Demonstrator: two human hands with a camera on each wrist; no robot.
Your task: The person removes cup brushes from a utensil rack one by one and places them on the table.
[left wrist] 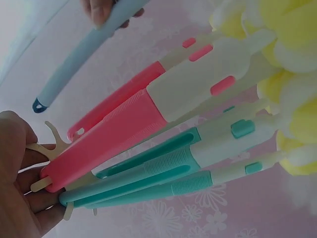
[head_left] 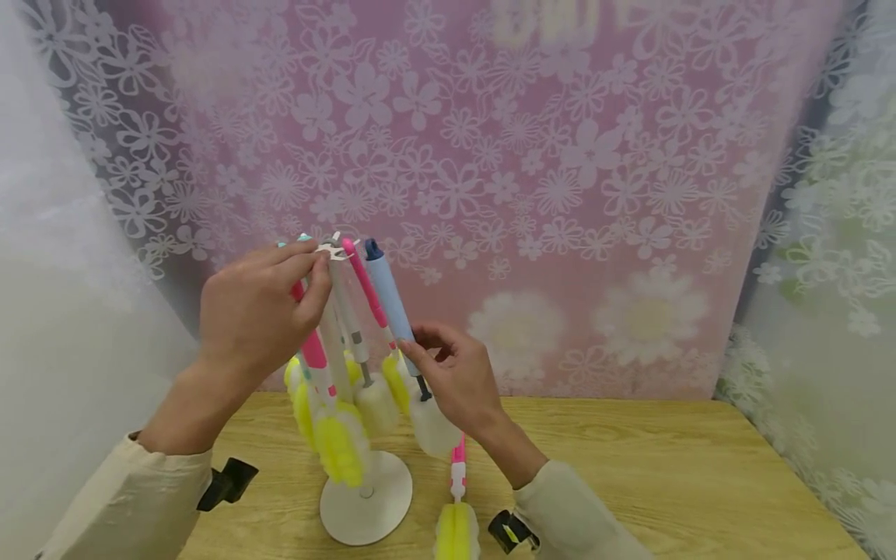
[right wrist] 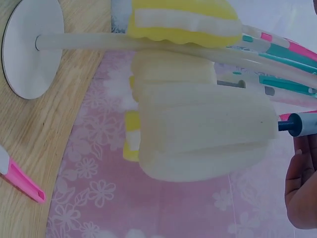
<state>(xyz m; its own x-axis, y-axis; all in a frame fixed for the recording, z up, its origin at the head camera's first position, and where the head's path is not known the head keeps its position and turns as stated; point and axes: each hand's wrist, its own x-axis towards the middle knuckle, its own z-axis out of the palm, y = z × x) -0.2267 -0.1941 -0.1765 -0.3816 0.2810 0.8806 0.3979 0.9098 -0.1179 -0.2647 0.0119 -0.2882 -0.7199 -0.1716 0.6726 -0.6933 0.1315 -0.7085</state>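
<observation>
My right hand pinches the light-blue handle of a bottle brush near its lower end. The handle tilts, its dark-blue hanging end up beside the rack; its cream sponge head hangs below. At the top of a cream hanging stand, my left hand grips the hooked crown. Pink-handled brushes and teal-handled brushes hang from the hooks, yellow-and-white sponge heads down. A grey-and-white brush hangs there too. The blue handle's end stands apart from the hooks in the left wrist view.
The stand's round white base rests on the wood-grain table. Another brush, with a pink handle and yellow sponge, lies on the table right of the base. A flowered pink curtain hangs behind.
</observation>
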